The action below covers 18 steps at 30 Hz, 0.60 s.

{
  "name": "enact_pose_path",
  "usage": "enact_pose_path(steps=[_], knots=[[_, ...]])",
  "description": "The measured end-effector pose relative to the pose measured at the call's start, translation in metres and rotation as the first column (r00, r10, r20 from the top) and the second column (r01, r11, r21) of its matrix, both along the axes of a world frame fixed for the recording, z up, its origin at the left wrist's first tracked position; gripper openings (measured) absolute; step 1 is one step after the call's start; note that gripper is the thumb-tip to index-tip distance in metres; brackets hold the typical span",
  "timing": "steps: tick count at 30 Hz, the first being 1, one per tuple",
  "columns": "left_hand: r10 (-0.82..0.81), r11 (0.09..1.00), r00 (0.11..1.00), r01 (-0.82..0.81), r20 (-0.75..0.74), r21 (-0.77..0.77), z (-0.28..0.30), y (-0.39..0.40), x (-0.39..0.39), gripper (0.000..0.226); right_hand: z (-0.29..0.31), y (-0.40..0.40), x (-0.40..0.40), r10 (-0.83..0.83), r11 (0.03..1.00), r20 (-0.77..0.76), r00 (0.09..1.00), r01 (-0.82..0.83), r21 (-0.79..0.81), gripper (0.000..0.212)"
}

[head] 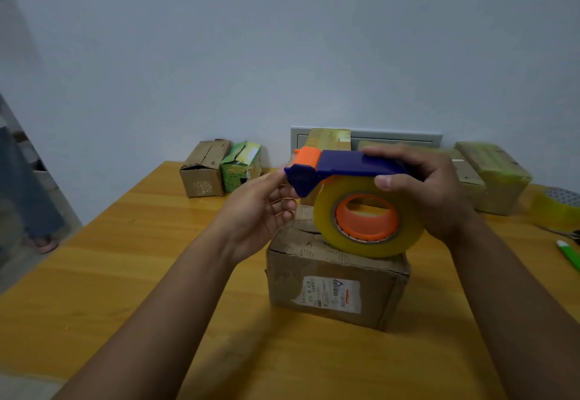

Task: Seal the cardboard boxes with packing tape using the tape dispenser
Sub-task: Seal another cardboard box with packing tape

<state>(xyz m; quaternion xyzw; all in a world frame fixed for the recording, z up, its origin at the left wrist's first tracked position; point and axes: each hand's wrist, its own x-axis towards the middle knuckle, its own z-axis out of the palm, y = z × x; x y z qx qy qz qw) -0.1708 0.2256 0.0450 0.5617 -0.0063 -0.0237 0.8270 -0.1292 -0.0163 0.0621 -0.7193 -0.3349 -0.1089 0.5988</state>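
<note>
Head view: blue-and-orange tape dispenser (345, 167) gripped in right hand (439, 192), loosely open left hand (263, 208) touching its nose, above worn cardboard box (335, 280).

A plain room I use for packing: bare wall (282, 38), my wooden bench (94, 289), worn cardboard boxes (204, 169), spare tape roll (557, 206).

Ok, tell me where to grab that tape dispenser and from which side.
Grip the tape dispenser by its flat blue top bar, from above and behind, as the right hand does. That leaves the orange cutter end, which the left hand touches, and the tape roll free.
</note>
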Motion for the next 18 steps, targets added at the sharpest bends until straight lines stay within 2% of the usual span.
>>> enact_pose_path(steps=[4, 9, 18], knots=[[-0.014, 0.999, 1.000, 0.014, -0.015, 0.037, 0.004, 0.002, -0.002, 0.023, 0.000, -0.001, -0.001, -0.005, 1.000, 0.001, 1.000, 0.005, -0.001, 0.045], [0.001, 1.000, 0.993, 0.001, -0.118, 0.019, 0.011, 0.008, 0.001, 0.024, 0.000, 0.000, -0.002, -0.003, 1.000, 0.011, 1.000, 0.003, -0.013, 0.043], [-0.004, 0.969, 0.996, 0.026, -0.090, 0.246, 0.026, 0.018, 0.008, 0.020, 0.002, -0.002, -0.004, -0.013, 0.998, 0.047, 0.999, 0.016, -0.062, 0.045]])
